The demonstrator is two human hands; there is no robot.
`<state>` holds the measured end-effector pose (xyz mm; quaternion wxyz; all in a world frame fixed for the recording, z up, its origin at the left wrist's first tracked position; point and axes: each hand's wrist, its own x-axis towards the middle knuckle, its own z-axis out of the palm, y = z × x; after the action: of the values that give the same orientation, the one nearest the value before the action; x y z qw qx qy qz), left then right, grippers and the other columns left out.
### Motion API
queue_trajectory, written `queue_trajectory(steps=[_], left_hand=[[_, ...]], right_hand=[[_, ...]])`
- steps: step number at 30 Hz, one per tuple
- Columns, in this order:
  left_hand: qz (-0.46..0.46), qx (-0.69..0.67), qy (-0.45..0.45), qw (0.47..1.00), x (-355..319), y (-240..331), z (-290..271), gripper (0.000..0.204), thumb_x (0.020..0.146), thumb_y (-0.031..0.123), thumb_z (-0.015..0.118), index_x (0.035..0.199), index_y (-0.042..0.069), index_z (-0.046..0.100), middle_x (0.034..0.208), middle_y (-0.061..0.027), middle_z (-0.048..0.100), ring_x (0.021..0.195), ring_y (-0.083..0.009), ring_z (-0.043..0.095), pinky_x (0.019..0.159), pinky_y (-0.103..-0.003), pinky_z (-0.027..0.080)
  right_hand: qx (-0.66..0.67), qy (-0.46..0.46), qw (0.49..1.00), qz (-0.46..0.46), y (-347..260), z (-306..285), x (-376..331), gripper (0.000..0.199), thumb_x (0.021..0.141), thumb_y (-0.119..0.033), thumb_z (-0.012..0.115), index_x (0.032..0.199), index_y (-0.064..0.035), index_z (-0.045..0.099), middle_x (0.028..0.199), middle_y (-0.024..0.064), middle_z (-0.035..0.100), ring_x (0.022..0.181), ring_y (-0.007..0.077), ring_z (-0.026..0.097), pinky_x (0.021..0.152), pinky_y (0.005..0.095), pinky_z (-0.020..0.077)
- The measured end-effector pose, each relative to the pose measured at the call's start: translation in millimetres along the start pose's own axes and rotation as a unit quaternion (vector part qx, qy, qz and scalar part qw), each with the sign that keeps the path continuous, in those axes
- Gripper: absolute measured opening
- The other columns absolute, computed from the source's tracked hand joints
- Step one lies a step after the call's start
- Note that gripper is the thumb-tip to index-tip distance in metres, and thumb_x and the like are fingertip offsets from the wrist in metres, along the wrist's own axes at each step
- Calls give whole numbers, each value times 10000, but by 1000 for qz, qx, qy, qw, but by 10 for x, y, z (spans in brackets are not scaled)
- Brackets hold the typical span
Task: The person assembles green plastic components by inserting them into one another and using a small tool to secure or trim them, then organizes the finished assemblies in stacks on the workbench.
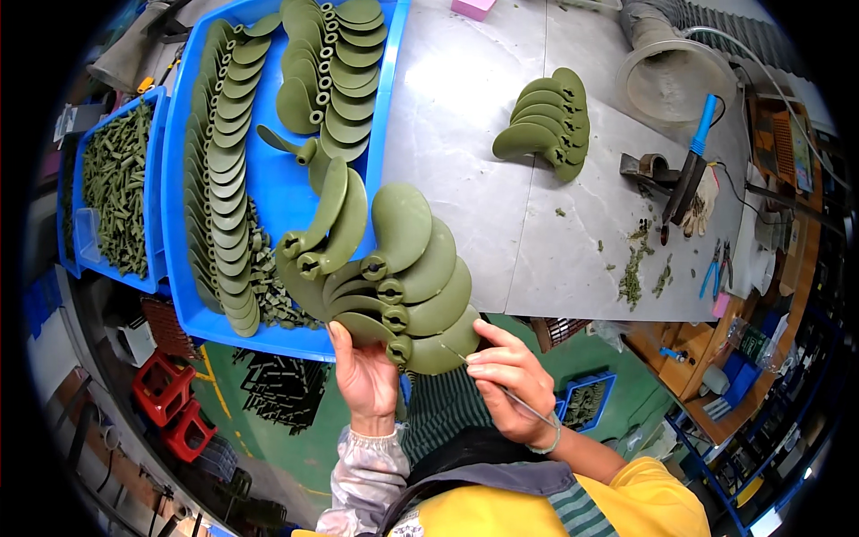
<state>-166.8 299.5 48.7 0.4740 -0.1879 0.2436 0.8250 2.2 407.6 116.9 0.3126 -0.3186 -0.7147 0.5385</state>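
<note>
My left hand (367,380) is closed around the lower end of a fanned stack of olive-green propellers (429,277), raised above the near edge of the table. Their hubs have slotted holes. A thin metal rod-like tool (528,407) is pinched in my right hand (514,380); its tip lies at the lowest blade, and my fingertips are close to that blade's edge. Behind the stack, a large blue tray (282,197) holds rows of similar propellers and small green offcuts (273,282). Another nested propeller stack (546,125) lies on the metal table (456,116).
A blue-handled soldering-iron-like tool (704,125), a glove (702,201) and blue-handled pliers (711,273) lie at the right, near green scraps (635,268). A flared duct (676,80) stands behind. A smaller blue bin (157,197) of green pieces sits left; red stools (161,389) stand below.
</note>
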Motion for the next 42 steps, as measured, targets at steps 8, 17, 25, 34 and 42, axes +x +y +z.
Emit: queue_trajectory(steps=[8, 17, 25, 34, 42], left_hand=[[30, 26, 21, 999, 1, -21, 24, 493, 1082, 348, 510, 1472, 50, 474, 1480, -120, 541, 1333, -277, 535, 1150, -463, 431], [54, 27, 11, 998, 23, -98, 106, 469, 1079, 348, 520, 1436, 44, 513, 1443, -114, 577, 1306, -270, 556, 1131, -449, 444], [61, 32, 4, 998, 25, -192, 157, 481, 1078, 350, 521, 1448, 44, 499, 1451, -105, 568, 1313, -268, 549, 1135, -447, 440], [63, 20, -8, 998, 30, -206, 194, 479, 1075, 337, 530, 1452, 44, 496, 1461, -105, 560, 1320, -262, 543, 1143, -443, 433], [71, 33, -17, 997, 13, -214, 224, 468, 1077, 339, 527, 1441, 45, 509, 1455, -101, 568, 1305, -256, 554, 1143, -436, 430]], right_hand=[[-76, -11, 997, -23, 26, 101, -55, 259, 822, 47, 769, 1074, 2, 732, 1072, 142, 716, 1192, 452, 637, 1018, 512, 530], [-78, 22, 996, -23, 33, 146, -117, 260, 826, 23, 783, 1080, -3, 734, 1092, 137, 711, 1204, 484, 619, 1030, 523, 523], [-51, 43, 998, -23, 16, 190, -135, 240, 852, 37, 762, 1085, 13, 713, 1104, 160, 693, 1203, 494, 618, 1006, 494, 539], [-72, 53, 995, -44, 38, 204, -152, 226, 863, 61, 742, 1082, 24, 700, 1111, 184, 685, 1211, 491, 617, 1005, 488, 541], [-61, 53, 996, -41, 16, 195, -176, 249, 868, 53, 747, 1104, -1, 688, 1124, 175, 676, 1238, 487, 604, 1000, 496, 542]])
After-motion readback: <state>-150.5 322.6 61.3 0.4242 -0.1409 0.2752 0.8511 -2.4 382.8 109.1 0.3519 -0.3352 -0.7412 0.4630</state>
